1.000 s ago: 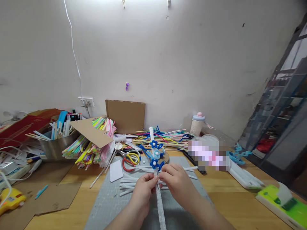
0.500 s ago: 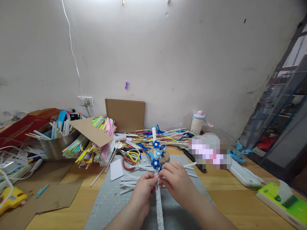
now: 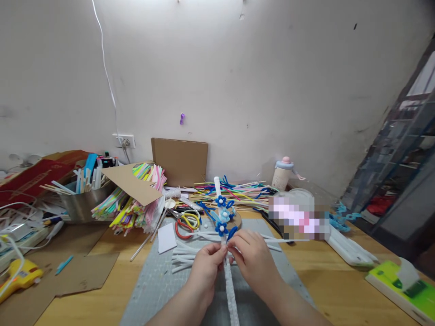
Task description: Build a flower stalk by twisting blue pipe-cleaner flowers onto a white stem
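Note:
A long white fuzzy-wrapped stick (image 3: 230, 285) runs from the bottom of the view up over the cutting mat, its smooth white tip at the far end. Dark and light blue pipe-cleaner flowers (image 3: 222, 228) with white bead centres sit on its upper part, with blue leaf loops (image 3: 232, 233) beside them. My left hand (image 3: 205, 269) is closed round the stick just below the flowers. Against the same spot, my right hand (image 3: 253, 256) pinches with thumb and fingers. A white pipe cleaner (image 3: 292, 240) stretches out to the right from behind it; its pinched part is hidden.
On the grey cutting mat (image 3: 152, 290) lie white pipe cleaners (image 3: 183, 259), scissors (image 3: 188, 222) and a white card (image 3: 166, 238). Behind are colourful pipe cleaners (image 3: 238, 192) and a bottle (image 3: 282, 174). A yellow glue gun (image 3: 23, 276) rests at left, a green box (image 3: 404, 285) at right.
The view has shifted slightly. The stick's lower end has swung a little right and the flowers have turned slightly. The white pipe cleaner by my right hand now reaches farther right.

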